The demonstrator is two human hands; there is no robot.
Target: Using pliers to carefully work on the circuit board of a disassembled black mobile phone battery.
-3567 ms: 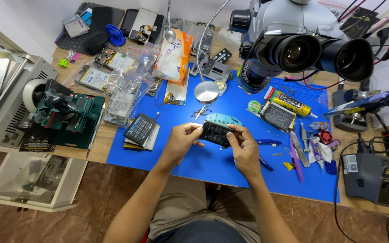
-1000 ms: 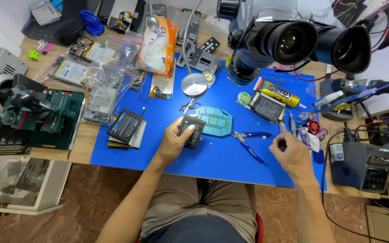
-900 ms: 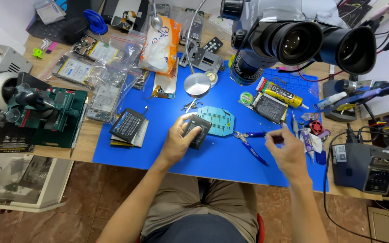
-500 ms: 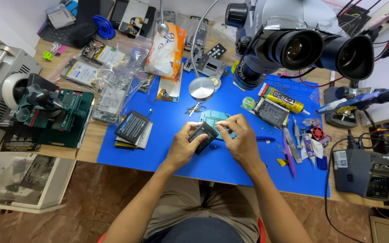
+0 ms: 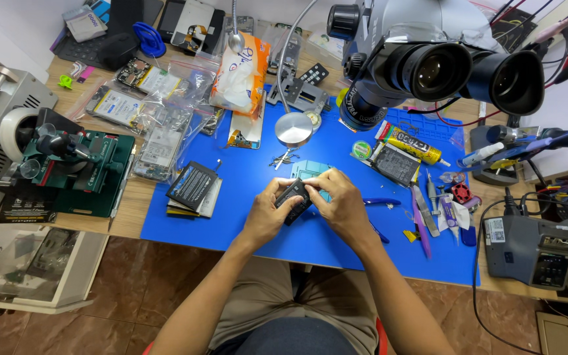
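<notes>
Both my hands meet over the blue work mat [image 5: 244, 197] and hold a small black rectangular part [image 5: 293, 201], which looks like a phone battery. My left hand [image 5: 267, 213] grips its left end from below. My right hand [image 5: 340, 204] covers its right end, fingertips pressed on the top edge. A teal phone frame [image 5: 307, 171] lies on the mat just behind the hands, partly hidden by them.
A large microscope head [image 5: 442, 62] hangs above the mat's right side. Blue-handled pliers [image 5: 381, 202], tweezers and small tools [image 5: 432, 210] lie to the right. A black flat part on a stack [image 5: 193, 185] sits left, a green fixture [image 5: 67, 164] far left, and a grey station [image 5: 527, 246] far right.
My right hand came back from the tools at the right and joined the left hand on the black part. The pliers now lie on the mat.
</notes>
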